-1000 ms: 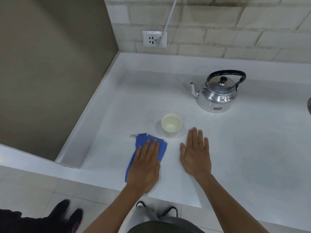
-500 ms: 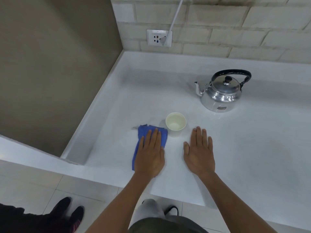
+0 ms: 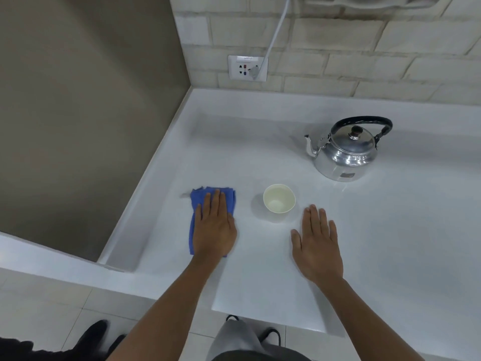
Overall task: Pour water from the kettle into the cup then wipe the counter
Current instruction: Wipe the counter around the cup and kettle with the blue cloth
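A folded blue cloth [image 3: 201, 200] lies on the white counter [image 3: 390, 243], left of the cup. My left hand [image 3: 214, 227] presses flat on the cloth, fingers together and pointing away from me. A small pale paper cup [image 3: 279, 198] stands upright between my hands, with what looks like water low inside. My right hand [image 3: 316, 244] rests flat on the bare counter, just right of and nearer than the cup, holding nothing. The shiny metal kettle [image 3: 343, 152] with a black handle stands upright at the back right, spout pointing left.
A brown wall [image 3: 78, 113] closes the left side, with the counter's raised lip [image 3: 145, 194] along it. A brick back wall carries a socket [image 3: 247, 67] with a white cable plugged in. The counter's front edge [image 3: 268, 317] is close to my body; someone's dark shoes [image 3: 93, 334] stand bottom left.
My left hand has slid the blue cloth away from me and to the left, off from beside the cup. My right hand stays flat. The camera view shifted slightly.
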